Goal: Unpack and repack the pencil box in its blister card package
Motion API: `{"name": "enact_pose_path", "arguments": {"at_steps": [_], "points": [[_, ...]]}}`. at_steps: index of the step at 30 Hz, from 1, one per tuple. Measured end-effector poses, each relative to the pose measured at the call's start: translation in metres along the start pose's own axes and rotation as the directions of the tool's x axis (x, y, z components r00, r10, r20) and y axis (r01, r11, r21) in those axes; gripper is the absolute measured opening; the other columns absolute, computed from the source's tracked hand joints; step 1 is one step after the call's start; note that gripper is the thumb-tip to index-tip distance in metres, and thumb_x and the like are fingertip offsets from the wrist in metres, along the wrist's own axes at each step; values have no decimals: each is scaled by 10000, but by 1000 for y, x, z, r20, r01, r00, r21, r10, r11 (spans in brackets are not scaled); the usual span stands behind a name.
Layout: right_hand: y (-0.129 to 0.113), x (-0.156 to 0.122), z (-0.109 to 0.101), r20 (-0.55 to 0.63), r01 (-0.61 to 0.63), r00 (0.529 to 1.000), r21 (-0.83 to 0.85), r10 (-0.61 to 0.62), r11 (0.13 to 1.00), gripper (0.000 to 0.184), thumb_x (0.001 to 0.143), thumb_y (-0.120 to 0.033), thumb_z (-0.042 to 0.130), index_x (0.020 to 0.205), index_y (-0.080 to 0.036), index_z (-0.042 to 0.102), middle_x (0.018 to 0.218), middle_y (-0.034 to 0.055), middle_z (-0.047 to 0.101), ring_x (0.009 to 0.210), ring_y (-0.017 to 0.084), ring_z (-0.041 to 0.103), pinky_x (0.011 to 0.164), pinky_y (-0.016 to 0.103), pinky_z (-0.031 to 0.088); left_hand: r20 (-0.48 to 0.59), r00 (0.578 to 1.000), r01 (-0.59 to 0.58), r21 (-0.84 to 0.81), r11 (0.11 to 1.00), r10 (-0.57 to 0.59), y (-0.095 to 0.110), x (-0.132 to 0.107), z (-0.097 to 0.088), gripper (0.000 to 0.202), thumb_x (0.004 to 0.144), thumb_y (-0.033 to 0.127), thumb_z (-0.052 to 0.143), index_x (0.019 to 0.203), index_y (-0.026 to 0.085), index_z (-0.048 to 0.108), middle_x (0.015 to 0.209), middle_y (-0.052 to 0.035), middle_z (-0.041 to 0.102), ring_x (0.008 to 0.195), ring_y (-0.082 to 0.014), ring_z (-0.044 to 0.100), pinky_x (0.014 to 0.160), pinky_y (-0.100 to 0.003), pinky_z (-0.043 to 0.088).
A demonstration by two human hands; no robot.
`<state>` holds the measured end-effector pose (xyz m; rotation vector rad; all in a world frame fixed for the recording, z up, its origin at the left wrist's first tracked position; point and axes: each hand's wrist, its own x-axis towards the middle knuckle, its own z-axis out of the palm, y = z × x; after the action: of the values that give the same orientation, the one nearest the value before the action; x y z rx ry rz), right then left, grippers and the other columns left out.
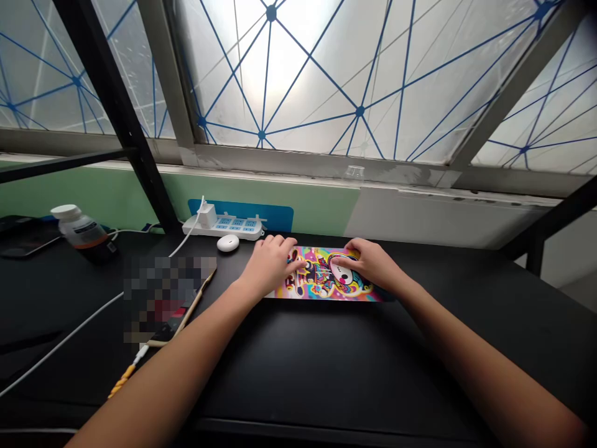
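Bare forearms (168,373) reach out over a black desk (298,373); the left hand (270,264) and right hand (373,264) both lie open, palms down, fingers curved on top of a long cartoon-printed strip (326,274), neither closed around it; that strip lies flat on the desk, its lettering too stylised to read; just beyond sit a white power strip (224,225) with blue switches and a round white puck (227,243); farther left stands a white-capped bottle (81,231), its label too small to read, near a pixelated patch (163,298); a white cable (60,345) runs across the desk.
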<state>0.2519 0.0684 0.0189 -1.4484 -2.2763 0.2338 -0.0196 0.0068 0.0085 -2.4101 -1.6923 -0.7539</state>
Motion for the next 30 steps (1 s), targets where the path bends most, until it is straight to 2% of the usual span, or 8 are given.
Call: {"name": "enact_pose_path", "arguments": {"at_steps": [4, 9, 11, 14, 17, 20, 26, 30], "points": [[-19, -6, -7, -234, 160, 953, -147, -192, 976, 464, 767, -659, 704, 789, -235, 518, 806, 30, 652, 700, 201, 591, 642, 304, 419, -184, 970, -125, 192, 973, 161, 0, 1, -14, 358, 882, 464, 696, 1102, 196, 606, 1033, -86, 653, 990, -287, 568, 870, -409, 423], [-40, -21, -32, -101, 225, 959, -291, -264, 930, 378, 830, -543, 711, 790, -237, 492, 751, -7, 629, 598, 162, 526, 548, 277, 327, -226, 931, -238, 214, 947, 285, 8, 0, -28, 207, 889, 343, 714, 940, 193, 581, 1050, -95, 660, 999, -283, 584, 908, -425, 436], [-48, -30, -37, -2, 286, 952, -342, -305, 895, 286, 867, -441, 697, 796, -230, 517, 776, 3, 641, 630, 166, 546, 554, 279, 336, -195, 930, -273, 196, 942, 311, 14, -1, -29, 170, 897, 293, 706, 931, 190, 576, 1198, -121, 645, 1108, -293, 580, 978, -449, 422], [-60, -41, -30, 137, 387, 921, -443, -365, 809, 80, 854, -239, 678, 850, -208, 604, 879, 57, 667, 755, 207, 596, 590, 297, 388, -30, 942, -326, 161, 932, 334, 24, -5, -24, 107, 904, 253, 677, 928, 195, 590, 1247, -115, 648, 1113, -282, 613, 1011, -456, 422], [-70, -49, -14, 227, 419, 908, -525, -353, 741, 126, 770, -124, 671, 879, -186, 676, 948, 119, 669, 817, 258, 601, 596, 330, 432, 124, 944, -317, 89, 944, 306, 31, -8, -19, 253, 899, 458, 654, 913, 211, 603, 1030, -83, 696, 907, -265, 661, 814, -399, 499], [-75, -52, -3, 280, 461, 887, -515, -367, 722, 213, 735, -85, 658, 906, -199, 713, 955, 129, 672, 848, 278, 598, 625, 350, 472, 126, 965, -232, 8, 973, 229, 27, -7, -16, 431, 899, 648, 547, 899, 219, 584, 915, -61, 684, 825, -255, 646, 726, -372, 485], [-72, -50, -7, 282, 473, 878, -384, -388, 793, 125, 824, -304, 695, 866, -186, 710, 959, 126, 675, 885, 289, 612, 680, 373, 498, 179, 968, -171, -52, 984, 178, 4, -5, -2, 545, 856, 640, 620, 1205, 228, 547, 1263, -98, 647, 1154, -311, 585, 979, -446, 407], [-60, -39, -8, 226, 413, 903, -230, -364, 881, 206, 926, -402, 604, 908, -203, 658, 915, 85, 674, 852, 245, 611, 693, 342, 485, 217, 966, -130, -49, 990, 138, 1, -7, 3, 646, 835, 674, 619, 1302, 239, 515, 1299, -112, 626, 1198, -324, 557, 1026, -473, 370]]}}
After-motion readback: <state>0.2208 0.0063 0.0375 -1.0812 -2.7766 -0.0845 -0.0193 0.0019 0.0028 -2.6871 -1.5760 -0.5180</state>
